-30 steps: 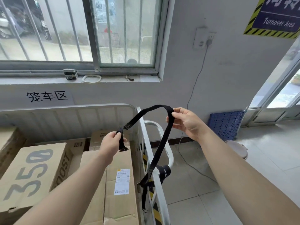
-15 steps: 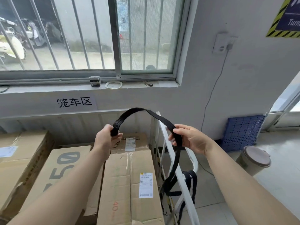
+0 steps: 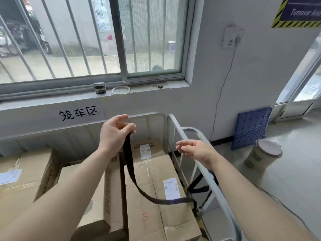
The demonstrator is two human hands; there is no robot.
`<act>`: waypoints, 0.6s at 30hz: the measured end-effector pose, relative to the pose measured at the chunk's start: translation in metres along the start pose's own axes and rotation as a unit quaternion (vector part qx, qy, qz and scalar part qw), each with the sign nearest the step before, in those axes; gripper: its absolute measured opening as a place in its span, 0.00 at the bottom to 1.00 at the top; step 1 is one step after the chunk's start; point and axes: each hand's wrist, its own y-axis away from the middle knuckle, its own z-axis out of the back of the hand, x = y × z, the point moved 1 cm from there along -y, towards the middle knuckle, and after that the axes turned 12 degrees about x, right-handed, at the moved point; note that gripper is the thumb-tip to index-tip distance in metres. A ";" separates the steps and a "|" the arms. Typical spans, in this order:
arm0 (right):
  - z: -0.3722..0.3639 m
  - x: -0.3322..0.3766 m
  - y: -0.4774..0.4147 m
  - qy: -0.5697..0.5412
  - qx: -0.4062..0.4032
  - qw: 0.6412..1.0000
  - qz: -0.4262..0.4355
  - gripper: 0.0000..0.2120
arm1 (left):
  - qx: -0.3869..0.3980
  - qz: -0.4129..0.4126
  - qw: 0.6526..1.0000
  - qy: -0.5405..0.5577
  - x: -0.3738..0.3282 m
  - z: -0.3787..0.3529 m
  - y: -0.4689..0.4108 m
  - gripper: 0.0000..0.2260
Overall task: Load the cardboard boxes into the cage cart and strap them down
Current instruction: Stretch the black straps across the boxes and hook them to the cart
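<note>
Black strap (image 3: 128,157) end behind cart rail (image 3: 180,134)

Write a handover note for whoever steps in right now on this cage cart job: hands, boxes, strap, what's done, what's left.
Left hand: fingers grip the black strap, raised above the boxes.
Right hand: open, holds nothing, over the cart's right side rail.
Things: cardboard boxes sit inside the cage cart. The strap runs from the left hand down across the right-hand box to the right side rail.
Done: boxes appear loaded; strap looks attached at the right rail.
Left: probably pull the strap across the boxes and fasten it on the other side.
</note>
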 end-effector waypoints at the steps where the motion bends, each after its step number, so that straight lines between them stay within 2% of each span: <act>1: -0.006 0.002 -0.002 -0.021 -0.008 1.000 0.003 0.11 | 0.012 0.002 1.000 -0.004 0.001 0.003 -0.001 0.14; 6: -0.040 0.012 -0.019 -0.174 -0.007 0.985 0.008 0.12 | 0.052 0.089 0.988 0.115 0.009 0.010 0.000 0.16; 10: -0.071 0.018 -0.031 -0.234 0.041 0.970 -0.049 0.12 | 0.087 0.108 0.976 0.170 0.013 0.010 0.003 0.15; 14: -0.089 0.013 -0.047 -0.325 0.079 0.939 -0.082 0.14 | 0.139 0.114 0.968 0.174 0.018 0.002 -0.002 0.16; 18: -0.094 0.007 -0.069 -0.439 0.050 0.895 -0.052 0.07 | 0.189 0.138 0.967 0.106 0.032 -0.003 -0.009 0.15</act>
